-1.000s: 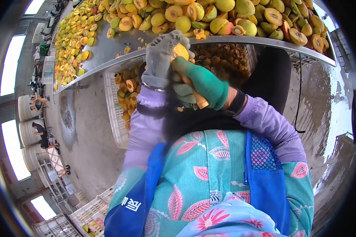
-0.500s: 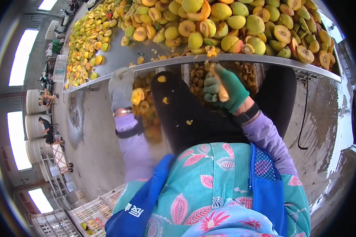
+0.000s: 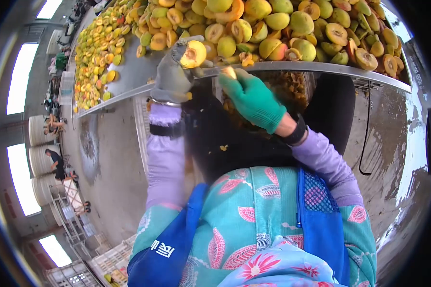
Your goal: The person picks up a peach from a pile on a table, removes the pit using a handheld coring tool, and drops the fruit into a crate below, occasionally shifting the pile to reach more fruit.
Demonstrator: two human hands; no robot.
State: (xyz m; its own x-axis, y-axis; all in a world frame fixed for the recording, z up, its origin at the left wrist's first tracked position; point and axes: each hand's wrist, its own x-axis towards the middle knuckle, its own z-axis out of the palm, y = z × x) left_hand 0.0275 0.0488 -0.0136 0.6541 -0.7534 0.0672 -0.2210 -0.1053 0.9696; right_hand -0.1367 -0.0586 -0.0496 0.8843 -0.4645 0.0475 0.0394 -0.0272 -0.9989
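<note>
My left hand (image 3: 173,74), in a grey glove, holds a cut yellow fruit half (image 3: 194,54) with its orange inner face showing, just over the metal table edge. To its right, my right hand (image 3: 255,99) in a green glove is closed round a tool with a wooden handle (image 3: 229,72). The tool's thin front part points left toward the fruit and is blurred. Many green and yellow fruit halves (image 3: 277,21) are heaped on the table beyond both hands.
The table's metal rim (image 3: 321,66) crosses in front of my knees. Below it is a crate of fruit pieces (image 3: 292,88). A black hooked rod (image 3: 368,129) hangs at the right. Far left, a person (image 3: 56,162) sits near large white tubs (image 3: 42,160).
My left hand has risen from beside the knee to above the table edge, now with a fruit half. My right hand has turned and moved left toward it with the tool.
</note>
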